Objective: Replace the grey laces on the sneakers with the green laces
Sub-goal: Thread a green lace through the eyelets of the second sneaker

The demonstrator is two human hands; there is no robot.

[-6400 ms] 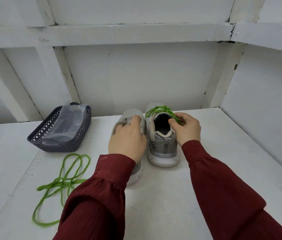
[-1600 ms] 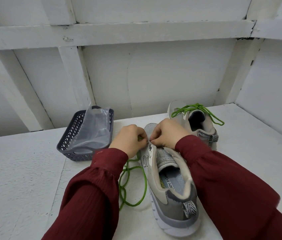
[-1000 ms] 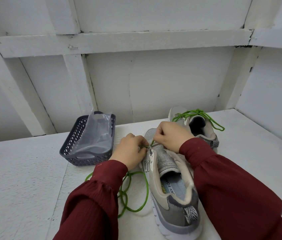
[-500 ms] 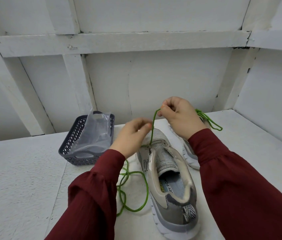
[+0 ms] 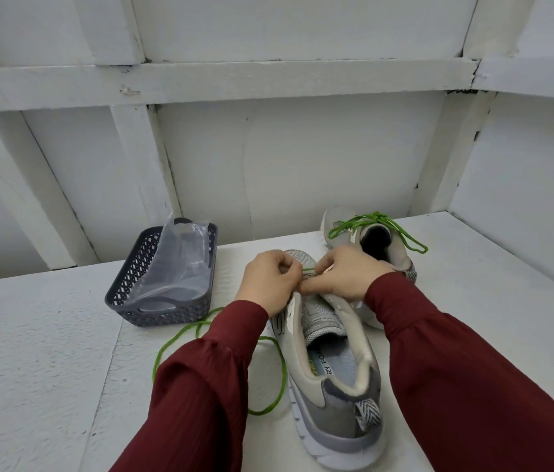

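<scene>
A grey sneaker [image 5: 333, 379] lies heel toward me on the white table [image 5: 47, 352], its eyelets bare near the tongue. My left hand [image 5: 270, 282] and my right hand [image 5: 343, 275] meet over its toe end, both pinching a green lace [image 5: 277, 379] at the lowest eyelets. The lace's slack loops on the table under my left sleeve. A second grey sneaker [image 5: 381, 240] stands behind my right hand, laced and tied with another green lace [image 5: 376, 221].
A dark grey plastic basket [image 5: 163, 310] holding a clear plastic bag [image 5: 183, 257] sits at the left, near the back wall. White walls close the table at the back and right.
My right hand, which had pulled the lace up high, has come back down to the toe end beside my left hand. The slack loop on the table has shifted.
</scene>
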